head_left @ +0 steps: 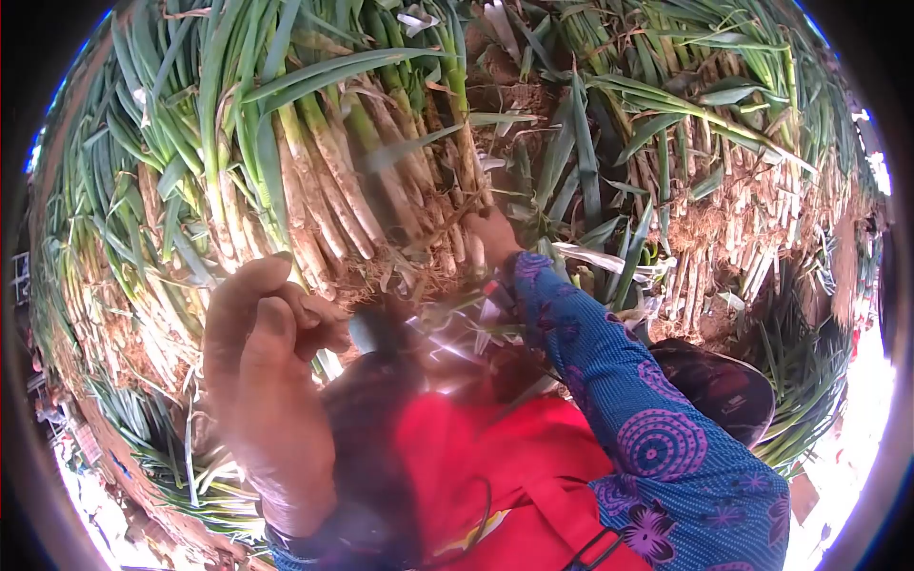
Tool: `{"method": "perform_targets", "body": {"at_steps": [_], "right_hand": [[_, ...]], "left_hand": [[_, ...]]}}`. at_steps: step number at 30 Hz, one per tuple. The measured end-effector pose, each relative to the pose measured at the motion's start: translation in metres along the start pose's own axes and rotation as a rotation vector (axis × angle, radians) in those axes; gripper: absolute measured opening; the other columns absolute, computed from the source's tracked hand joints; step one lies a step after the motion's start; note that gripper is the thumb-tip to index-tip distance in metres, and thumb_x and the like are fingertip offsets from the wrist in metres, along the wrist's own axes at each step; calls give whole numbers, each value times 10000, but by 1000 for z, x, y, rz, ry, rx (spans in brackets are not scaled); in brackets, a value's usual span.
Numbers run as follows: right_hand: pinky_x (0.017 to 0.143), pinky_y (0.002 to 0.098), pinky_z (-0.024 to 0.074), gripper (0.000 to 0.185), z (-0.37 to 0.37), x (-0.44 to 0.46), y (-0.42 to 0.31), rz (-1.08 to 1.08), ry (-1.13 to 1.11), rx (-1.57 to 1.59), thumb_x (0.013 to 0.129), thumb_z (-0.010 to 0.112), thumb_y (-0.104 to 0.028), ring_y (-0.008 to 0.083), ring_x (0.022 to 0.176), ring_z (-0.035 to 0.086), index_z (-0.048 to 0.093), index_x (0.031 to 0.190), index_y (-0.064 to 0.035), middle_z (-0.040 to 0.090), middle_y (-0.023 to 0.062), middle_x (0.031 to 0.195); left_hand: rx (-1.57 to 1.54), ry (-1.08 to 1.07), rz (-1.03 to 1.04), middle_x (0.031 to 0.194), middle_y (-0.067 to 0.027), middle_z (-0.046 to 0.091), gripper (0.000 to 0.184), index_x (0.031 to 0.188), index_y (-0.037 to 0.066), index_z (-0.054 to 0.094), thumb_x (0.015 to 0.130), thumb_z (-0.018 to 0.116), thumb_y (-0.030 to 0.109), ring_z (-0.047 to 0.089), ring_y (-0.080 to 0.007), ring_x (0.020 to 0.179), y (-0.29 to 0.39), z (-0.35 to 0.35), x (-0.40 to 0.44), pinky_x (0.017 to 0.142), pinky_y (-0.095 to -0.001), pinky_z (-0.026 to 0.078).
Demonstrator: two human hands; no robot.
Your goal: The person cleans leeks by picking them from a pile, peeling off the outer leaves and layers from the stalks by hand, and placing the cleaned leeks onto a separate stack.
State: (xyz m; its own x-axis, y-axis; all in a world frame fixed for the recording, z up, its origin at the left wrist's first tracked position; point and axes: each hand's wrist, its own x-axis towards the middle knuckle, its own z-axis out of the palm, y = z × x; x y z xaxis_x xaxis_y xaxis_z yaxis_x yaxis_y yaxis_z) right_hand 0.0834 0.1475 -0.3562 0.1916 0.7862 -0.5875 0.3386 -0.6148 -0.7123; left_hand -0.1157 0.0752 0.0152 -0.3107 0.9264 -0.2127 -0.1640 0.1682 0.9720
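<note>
My left hand [271, 381] is raised close to the camera at the lower left, its fingers curled in towards the thumb. A blurred grey-green bit shows by its fingertips; whether the hand holds it is unclear. Farther forward, my right hand [492, 236] reaches down to the root end of a green onion [466, 157] at the right edge of a pile, and its fingers look closed around the stalk. Rows of green onions [328, 181] with soil-stained white stalks and stringy roots lie ahead, leaves pointing away. My fingers partly hide the stalks behind them.
A second pile of green onions [724, 181] lies to the right, with loose leaves [576, 157] between the piles. A dark shoe [719, 390] is at my right. Red cloth [514, 476] covers my lap. More green leaves [804, 419] lie at the lower right.
</note>
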Motion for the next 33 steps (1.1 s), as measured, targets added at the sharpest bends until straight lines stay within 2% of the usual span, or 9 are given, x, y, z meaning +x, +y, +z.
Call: {"method": "perform_targets", "body": {"at_steps": [4, 7, 11, 12, 15, 20, 24, 27, 33], "right_hand": [[605, 258, 413, 187, -29, -17, -57, 69, -305, 472, 869, 569, -272, 102, 665, 505, 558, 961, -110, 537, -23, 769], [650, 371, 456, 304, -59, -17, -87, 3, -447, 907, 824, 625, -313, 160, 736, 518, 611, 1032, -91, 548, 25, 884], [545, 247, 412, 176, -105, -29, -109, 146, -404, 1204, 893, 640, -260, 90, 620, 452, 584, 909, -94, 501, 7, 767], [507, 238, 381, 204, -120, -29, -94, 199, -668, 1375, 976, 510, -288, 101, 611, 463, 539, 986, -86, 486, -17, 741], [509, 236, 394, 197, -142, -80, -48, 273, -861, 1596, 974, 515, -281, 97, 604, 452, 547, 1005, -89, 488, -15, 740], [433, 210, 416, 196, -156, -191, -15, 526, -464, 1191, 934, 581, -224, 94, 567, 470, 547, 1029, -56, 490, 25, 749], [443, 237, 402, 340, -199, -253, -12, 546, -715, 1376, 984, 485, -241, 87, 535, 410, 469, 1279, -71, 456, 0, 707], [433, 200, 388, 338, -228, -312, -15, 493, -774, 1430, 972, 513, -232, 77, 553, 426, 483, 1277, -89, 449, 5, 730], [418, 206, 343, 434, -263, -408, -11, 428, -883, 1422, 987, 484, -240, 67, 544, 417, 388, 1383, -90, 403, -19, 706]], "left_hand": [[-7, -36, -26, 837, -41, 555, 253, 1118, -6, 577, 928, 548, 159, 579, -144, 792, 2, 2, 0, 690, -280, 484], [-35, -108, -39, 836, -34, 587, 209, 1101, 8, 591, 938, 538, 127, 591, -123, 774, 0, 6, -3, 688, -255, 483], [-22, -155, -27, 842, -32, 615, 195, 1089, 15, 606, 937, 559, 128, 606, -111, 732, -6, 16, -9, 659, -221, 472], [-19, -179, -18, 829, -29, 615, 194, 1083, 22, 614, 940, 561, 141, 616, -118, 732, -9, 17, -8, 642, -228, 482], [-27, -221, -7, 810, -23, 614, 186, 1062, 34, 622, 936, 573, 162, 629, -123, 732, -18, 25, -8, 616, -231, 488], [41, -294, -6, 797, 0, 618, 177, 1021, 66, 628, 916, 615, 207, 636, -106, 701, -27, 42, -9, 592, -224, 475], [35, -347, -84, 776, -1, 632, 138, 972, 96, 620, 912, 625, 220, 636, -105, 673, -51, 58, -4, 568, -239, 489], [76, -364, -221, 778, 1, 634, 147, 990, 92, 607, 920, 614, 221, 643, -115, 682, -70, 74, 0, 574, -250, 511], [111, -483, -516, 1092, -103, 542, 322, 1158, 58, 520, 965, 516, 315, 591, -174, 840, -104, 114, -29, 648, -313, 538]]}}
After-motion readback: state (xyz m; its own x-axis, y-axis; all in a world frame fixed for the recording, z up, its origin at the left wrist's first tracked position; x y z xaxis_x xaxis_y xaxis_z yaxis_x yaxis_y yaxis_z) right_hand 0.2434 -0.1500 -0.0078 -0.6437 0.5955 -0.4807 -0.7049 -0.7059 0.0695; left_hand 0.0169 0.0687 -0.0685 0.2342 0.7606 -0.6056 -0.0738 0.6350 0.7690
